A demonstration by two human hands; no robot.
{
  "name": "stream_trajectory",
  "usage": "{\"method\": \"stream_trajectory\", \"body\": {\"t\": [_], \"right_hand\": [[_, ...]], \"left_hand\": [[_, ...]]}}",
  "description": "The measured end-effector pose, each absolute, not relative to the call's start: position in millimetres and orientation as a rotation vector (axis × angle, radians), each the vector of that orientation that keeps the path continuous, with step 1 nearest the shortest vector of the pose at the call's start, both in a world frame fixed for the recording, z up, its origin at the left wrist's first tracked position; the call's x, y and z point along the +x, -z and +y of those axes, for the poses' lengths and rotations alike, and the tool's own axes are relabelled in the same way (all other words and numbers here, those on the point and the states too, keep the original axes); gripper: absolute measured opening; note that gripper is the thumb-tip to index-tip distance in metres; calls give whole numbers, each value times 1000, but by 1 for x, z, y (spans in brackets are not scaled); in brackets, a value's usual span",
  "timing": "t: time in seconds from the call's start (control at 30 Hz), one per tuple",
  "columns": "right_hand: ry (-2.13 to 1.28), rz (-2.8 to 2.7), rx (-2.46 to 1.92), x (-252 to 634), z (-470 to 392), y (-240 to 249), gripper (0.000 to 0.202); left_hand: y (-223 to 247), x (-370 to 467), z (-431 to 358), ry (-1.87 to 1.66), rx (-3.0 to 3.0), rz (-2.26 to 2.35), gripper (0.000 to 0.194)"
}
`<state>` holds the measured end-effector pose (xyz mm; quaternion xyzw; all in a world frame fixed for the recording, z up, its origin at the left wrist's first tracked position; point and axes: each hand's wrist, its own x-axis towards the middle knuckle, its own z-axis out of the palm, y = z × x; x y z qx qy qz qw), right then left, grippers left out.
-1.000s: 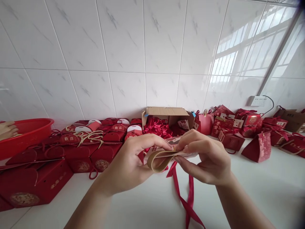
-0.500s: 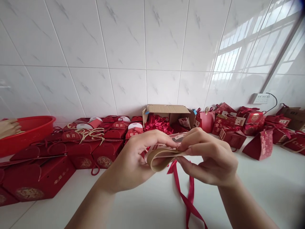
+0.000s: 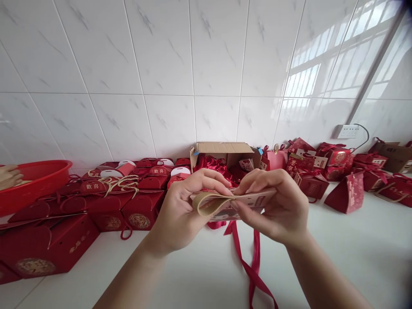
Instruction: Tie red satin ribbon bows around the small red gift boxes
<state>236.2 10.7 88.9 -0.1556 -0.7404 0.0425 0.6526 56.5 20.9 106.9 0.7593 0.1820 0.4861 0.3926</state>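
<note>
Head view: a folded printed card (image 3: 252, 198) is held above the middle of a white surface (image 3: 189, 274), bent into a loop at its left end. The loop is held by the curled fingers of the left hand (image 3: 185, 214); the flat part is pinched between thumb and fingers of the right hand (image 3: 283, 210). A crossed red ribbon (image 3: 253, 280) is laid toward the surface's front edge. Red gift boxes (image 3: 107, 212) are crowded toward its left edge.
</note>
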Motion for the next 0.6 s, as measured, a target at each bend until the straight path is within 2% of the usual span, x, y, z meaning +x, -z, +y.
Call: {"method": "stream_trajectory", "body": {"t": [0.13, 0.37, 0.6], "right_hand": [[-179, -1761, -423, 240, 9, -93, 39], [-161, -1889, -411, 245, 12, -97, 15], [-79, -1846, -412, 241, 17, -93, 9]], "left_hand": [[-109, 57, 22, -1251, 1987, 522, 6], [-109, 54, 19, -1323, 2210, 720, 8], [-110, 56, 18, -1387, 2283, 786, 8]]}}
